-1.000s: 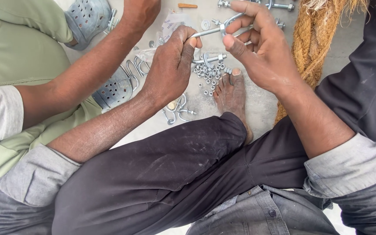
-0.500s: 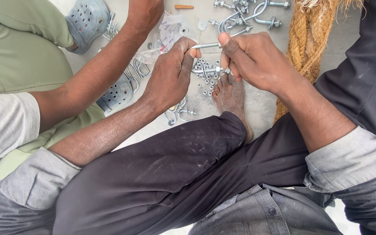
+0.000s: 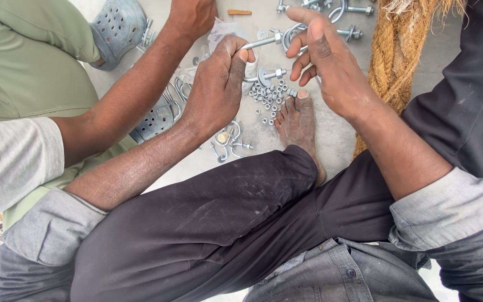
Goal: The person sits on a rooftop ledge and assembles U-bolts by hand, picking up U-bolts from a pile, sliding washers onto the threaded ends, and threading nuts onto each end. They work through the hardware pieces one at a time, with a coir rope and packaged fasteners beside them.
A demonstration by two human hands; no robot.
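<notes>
Right hand (image 3: 331,67) lifted off, fingers spread — left hand (image 3: 219,84) pinching threaded bolt (image 3: 261,42).

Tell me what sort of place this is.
Probably an informal workshop floor. People sit on a bare concrete floor among loose nuts, U-bolts and a coarse fibre rope. The left hand holds a threaded bolt.

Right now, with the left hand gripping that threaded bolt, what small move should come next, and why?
Probably bring the right hand back to the nut on the bolt: the left hand holds the bolt level, its threaded end free, while the right fingers are open and apart from it.
</notes>
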